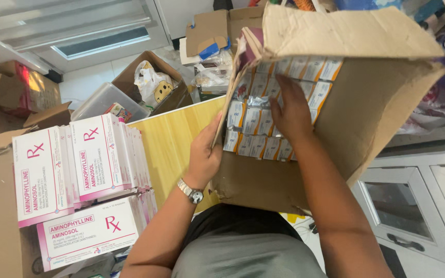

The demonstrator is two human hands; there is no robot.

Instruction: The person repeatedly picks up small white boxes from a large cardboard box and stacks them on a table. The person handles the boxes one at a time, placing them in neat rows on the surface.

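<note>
Head view: left hand grips cardboard box edge; right hand lies flat, open, on small cartons inside

Both arms are bare to above the elbow. The left wrist wears a silver metal wristwatch; a grey shirt covers the torso.

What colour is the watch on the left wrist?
Silver metal wristwatch, seen in the head view.

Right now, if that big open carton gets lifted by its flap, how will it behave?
The cardboard carton probably sags: its top flap is creased and torn. Rows of small packs fill it, so likely heavy. The left hand grips its side wall; lifting from underneath seems safer.
</note>
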